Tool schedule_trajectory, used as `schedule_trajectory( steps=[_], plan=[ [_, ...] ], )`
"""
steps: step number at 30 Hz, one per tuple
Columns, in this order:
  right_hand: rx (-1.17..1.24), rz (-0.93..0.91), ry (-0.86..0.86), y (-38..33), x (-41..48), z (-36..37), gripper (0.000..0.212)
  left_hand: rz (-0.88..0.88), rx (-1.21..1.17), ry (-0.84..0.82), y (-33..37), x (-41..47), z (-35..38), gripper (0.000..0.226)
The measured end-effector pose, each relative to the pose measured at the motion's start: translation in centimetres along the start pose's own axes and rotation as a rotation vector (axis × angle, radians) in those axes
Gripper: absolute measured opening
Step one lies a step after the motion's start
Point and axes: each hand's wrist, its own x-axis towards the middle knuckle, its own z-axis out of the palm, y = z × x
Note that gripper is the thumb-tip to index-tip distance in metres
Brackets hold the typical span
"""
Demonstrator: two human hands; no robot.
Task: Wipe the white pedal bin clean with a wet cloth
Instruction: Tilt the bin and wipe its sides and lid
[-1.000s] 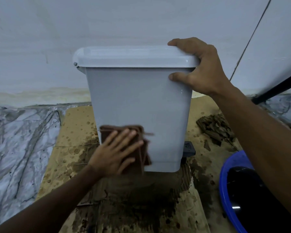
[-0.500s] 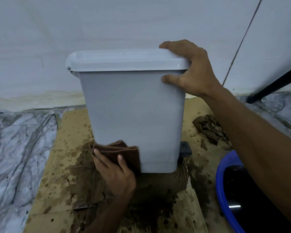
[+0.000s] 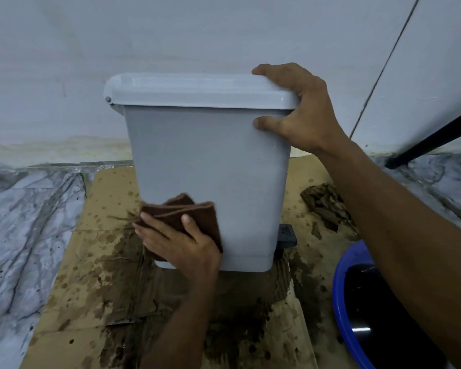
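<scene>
- White pedal bin (image 3: pixel 205 169) upright between the hands, long axis vertical, lid down.
- Brown cloth (image 3: pixel 186 211) pressed flat to its near face, low left, under the spread fingers of the left hand (image 3: pixel 181 243).
- Right hand (image 3: pixel 304 110) gripping the lid's right end, thumb on the wall below — steadying.
- Bare face up and right of the left hand — nearer that hand, likely next.
- Black pedal (image 3: pixel 286 235) beneath the right hand; wet cardboard (image 3: pixel 72 288) underneath.

No text, label, brand, number or sign can be read. A faint raised pattern is seen on the black pedal (image 3: pixel 287 233) of the white pedal bin (image 3: pixel 210 161) (too small and blurred to be made out as lettering).
</scene>
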Motion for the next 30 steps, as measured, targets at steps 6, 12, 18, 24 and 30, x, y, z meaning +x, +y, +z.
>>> schedule_trajectory(
  steps=[6, 12, 18, 24, 30],
  plan=[
    [0.037, -0.014, 0.003, 0.1, -0.2, -0.1, 0.065, -0.128, 0.098, -0.199, 2.6, -11.1, 1.2, 0.08],
    [0.044, -0.015, 0.005, 0.1, -0.3, -0.3, 0.065, 0.694, 0.23, -0.404, 1.0, -11.5, 1.8, 0.079],
    [0.027, -0.033, -0.001, 0.1, -0.4, -0.5, 0.067, 0.702, 0.134, -0.172, 0.1, 0.7, 0.7, 0.073],
    [0.021, -0.03, 0.006, 0.3, -0.6, -0.4, 0.067, 0.72, 0.214, -0.326, -2.5, -5.4, 0.4, 0.07],
    [0.023, -0.015, 0.004, 0.4, -0.3, -0.3, 0.066, 1.45, 0.358, -0.405, -4.2, -3.9, 1.2, 0.064]
  ],
)
